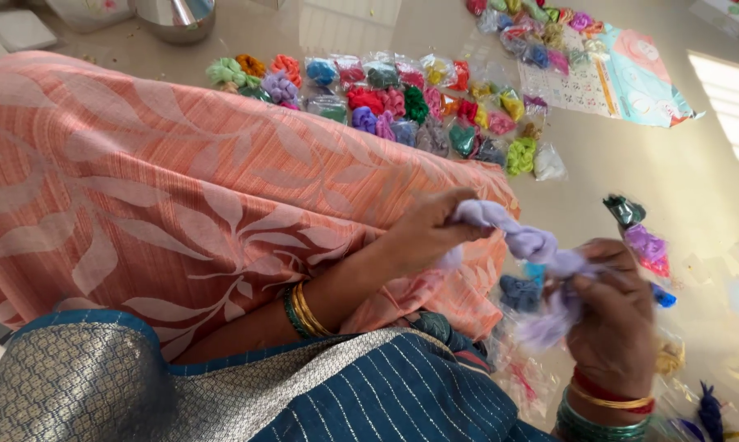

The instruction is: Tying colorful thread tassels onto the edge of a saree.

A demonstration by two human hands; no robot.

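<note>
A twisted skein [521, 245] of pale lilac thread is stretched between the two hands, above the person's lap. It looks soft and rope-like, with thick coiled turns and a looser, fluffy tail hanging below the right hand [611, 311]. Its long axis runs from upper left to lower right, one end at the left hand [422, 233], the other in the right. The left fingers are pinched shut on the upper end; the right fingers are curled tight around the lower end. Both wrists wear bangles.

Under the hands lie an orange leaf-patterned cloth [181, 188] over the knee and blue striped fabric [402, 393] nearest the camera. Just beside the right hand, small packets [644, 241] of green, purple and blue thread sit on the floor [631, 164], which is pale and glossy. Farther off, many bright skeins in clear bags [402, 102] lie in rows, next to a printed paper sheet [631, 74]. At the far edge stands a steel pot [177, 16].
</note>
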